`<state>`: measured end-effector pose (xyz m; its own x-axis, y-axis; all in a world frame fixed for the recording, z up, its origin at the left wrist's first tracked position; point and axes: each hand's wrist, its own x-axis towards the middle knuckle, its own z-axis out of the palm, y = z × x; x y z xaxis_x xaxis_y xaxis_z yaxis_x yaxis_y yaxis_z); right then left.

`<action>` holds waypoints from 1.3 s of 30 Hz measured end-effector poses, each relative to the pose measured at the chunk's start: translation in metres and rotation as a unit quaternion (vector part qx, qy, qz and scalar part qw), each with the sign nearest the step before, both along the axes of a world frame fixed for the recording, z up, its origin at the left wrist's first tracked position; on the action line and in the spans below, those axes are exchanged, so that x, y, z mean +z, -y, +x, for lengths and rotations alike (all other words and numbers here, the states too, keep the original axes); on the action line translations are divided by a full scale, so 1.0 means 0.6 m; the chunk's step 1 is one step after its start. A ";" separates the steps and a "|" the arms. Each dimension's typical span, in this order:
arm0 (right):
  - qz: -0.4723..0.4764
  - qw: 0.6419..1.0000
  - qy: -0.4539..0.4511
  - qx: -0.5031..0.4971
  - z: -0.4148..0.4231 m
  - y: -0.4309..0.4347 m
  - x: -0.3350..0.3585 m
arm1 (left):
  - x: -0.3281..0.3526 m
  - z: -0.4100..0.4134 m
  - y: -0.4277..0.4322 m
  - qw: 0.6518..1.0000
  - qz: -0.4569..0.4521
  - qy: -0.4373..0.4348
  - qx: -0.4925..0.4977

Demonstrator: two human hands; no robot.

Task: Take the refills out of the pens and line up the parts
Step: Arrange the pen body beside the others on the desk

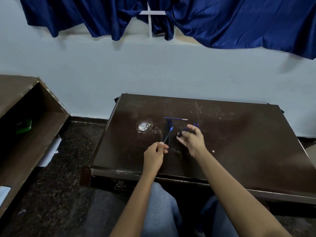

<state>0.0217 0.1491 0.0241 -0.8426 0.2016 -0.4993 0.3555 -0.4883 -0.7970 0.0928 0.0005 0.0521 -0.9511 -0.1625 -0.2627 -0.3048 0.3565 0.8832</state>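
Near the middle of the desk (239, 134), the left hand (153, 154) pinched a pen (168, 134) by its rear end while the right hand (193, 140) gripped a dark pen piece (182, 132). One refill (175, 119) lay toward the far edge, beyond dark barrels (166, 124). Drawing this pen's refill looked the next move, needing a fine pinch. An open cabinet (42, 103) beside held something green (24, 125).
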 end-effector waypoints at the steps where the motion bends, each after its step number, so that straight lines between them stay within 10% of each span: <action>1: -0.037 0.999 -0.019 -0.013 -0.004 -0.001 0.015 | 0.000 0.001 -0.001 1.000 0.005 0.002 0.001; 20: 0.062 0.977 -0.106 0.176 0.014 0.020 0.079 | 0.009 -0.009 -0.010 1.000 0.017 0.003 0.011; 39: 0.265 0.962 0.036 0.061 0.044 0.051 0.018 | -0.030 -0.026 -0.063 0.999 -0.042 0.023 0.015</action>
<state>0.0480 0.1182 0.0349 -0.8431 0.3453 -0.4123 0.4484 0.0278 -0.8934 0.0773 0.0381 0.0340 -0.9328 -0.2132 -0.2906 -0.3560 0.4191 0.8352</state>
